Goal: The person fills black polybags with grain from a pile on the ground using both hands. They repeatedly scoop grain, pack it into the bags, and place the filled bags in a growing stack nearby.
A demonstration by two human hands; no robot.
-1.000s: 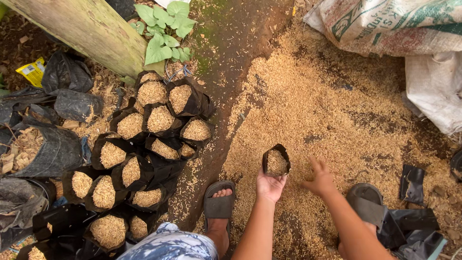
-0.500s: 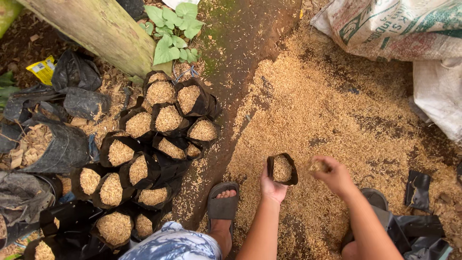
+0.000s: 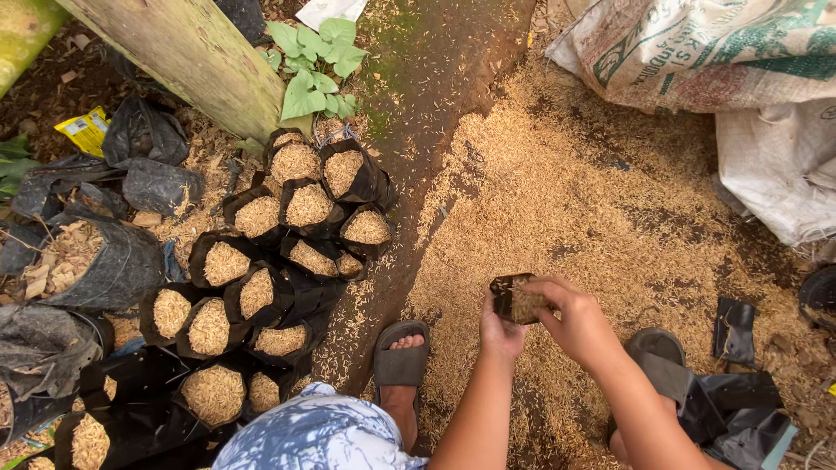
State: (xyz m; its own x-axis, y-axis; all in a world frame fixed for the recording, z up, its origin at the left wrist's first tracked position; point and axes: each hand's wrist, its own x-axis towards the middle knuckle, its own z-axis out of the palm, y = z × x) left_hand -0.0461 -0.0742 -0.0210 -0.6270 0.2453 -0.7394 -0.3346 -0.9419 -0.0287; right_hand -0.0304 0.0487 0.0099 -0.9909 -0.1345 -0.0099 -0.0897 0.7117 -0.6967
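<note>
Well to the left of both hands stands a cluster of filled black bags (image 3: 261, 296), each topped with pale rice husk; about sixteen can be counted, though those at the lower edge are partly cut off, so the count is not exact. Further left lie some crumpled empty bags (image 3: 144, 157) and one larger bag of dry leaves (image 3: 78, 261). A grey sandal (image 3: 401, 352) sits just left of the left hand (image 3: 501, 331), whose grip is clenched around the side of one small black bag (image 3: 515, 298), held up above the husk pile (image 3: 592, 200). A second ago the right hand (image 3: 579, 326) lay spread on the husk to the right of the bag; half a second ago it was lifted beside the bag with husk in it; now it sits over the bag's mouth, fingers curled on the rim, and whether husk remains in that grip cannot be told. The bag looks nearly full, so it seems close to joining the others. Right of the hands lie a second sandal (image 3: 653, 348), a few flat empty bags (image 3: 736, 326) and, further up, two large sacks (image 3: 697, 52).
</note>
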